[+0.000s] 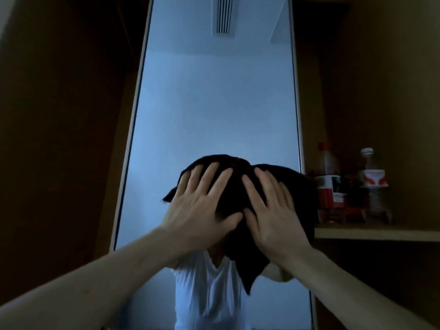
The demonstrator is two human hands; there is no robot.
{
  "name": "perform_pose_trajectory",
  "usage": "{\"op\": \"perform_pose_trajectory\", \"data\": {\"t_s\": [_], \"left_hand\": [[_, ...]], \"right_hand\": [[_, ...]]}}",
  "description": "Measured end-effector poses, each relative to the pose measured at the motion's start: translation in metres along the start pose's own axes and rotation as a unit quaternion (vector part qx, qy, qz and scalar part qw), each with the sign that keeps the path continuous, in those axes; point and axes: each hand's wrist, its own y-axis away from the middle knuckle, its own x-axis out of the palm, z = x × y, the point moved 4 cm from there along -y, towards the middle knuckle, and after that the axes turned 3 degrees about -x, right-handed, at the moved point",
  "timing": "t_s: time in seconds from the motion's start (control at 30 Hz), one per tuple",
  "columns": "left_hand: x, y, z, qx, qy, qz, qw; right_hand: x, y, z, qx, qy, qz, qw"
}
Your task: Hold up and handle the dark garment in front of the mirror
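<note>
Head view: a dark, soft cloth (240, 186) lies draped over another person's head, one corner hanging down over a white shirt (204, 289). It looks light, limp and easily shifted; best held by spread palms or a gathered edge. Left hand (200, 206) and right hand (269, 213) press flat on it, fingers splayed wide, each grip clasping nothing. Bottles (333, 184) stand on a wooden shelf (371, 233) alongside.

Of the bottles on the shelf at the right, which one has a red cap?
The left bottle, nearest the dark cloth under both hands, has the red cap and reddish contents. The right bottle has a pale cap and a clear body.
</note>
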Motion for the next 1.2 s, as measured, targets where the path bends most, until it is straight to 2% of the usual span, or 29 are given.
{"op": "perform_pose_trajectory", "data": {"t_s": [0.13,0.23,0.33,0.43,0.57,0.67,0.77,1.0,1.2], "left_hand": [[-0.022,-0.063,0.022,-0.035,-0.022,-0.029,0.999],[-0.048,-0.131,0.036,-0.092,-0.014,-0.012,0.996],[-0.064,-0.169,0.035,-0.111,-0.002,0.012,0.994],[-0.055,-0.151,0.024,-0.103,0.018,-0.002,0.994],[-0.021,-0.081,-0.001,-0.029,0.001,-0.046,0.999],[-0.009,-0.048,-0.007,0.025,-0.026,-0.033,0.999],[-0.016,-0.068,0.002,0.021,-0.021,-0.01,0.999],[-0.052,-0.181,0.006,-0.083,0.041,-0.002,0.996],[-0.041,-0.154,-0.008,-0.058,0.037,-0.02,0.997]], "right_hand": [[-0.018,-0.076,-0.02,0.008,0.038,0.011,0.999],[-0.043,-0.149,-0.04,0.052,0.068,0.053,0.995],[-0.059,-0.184,-0.049,0.083,0.048,0.102,0.99],[-0.046,-0.155,-0.046,0.085,0.02,0.078,0.993],[-0.017,-0.067,-0.029,0.071,0.061,-0.009,0.996],[-0.005,-0.027,-0.026,0.042,0.052,0.005,0.998],[-0.015,-0.042,-0.035,0.024,0.053,0.01,0.998],[-0.056,-0.16,-0.078,0.098,0.027,0.051,0.993],[-0.043,-0.123,-0.072,0.112,0.029,0.027,0.993]]}}
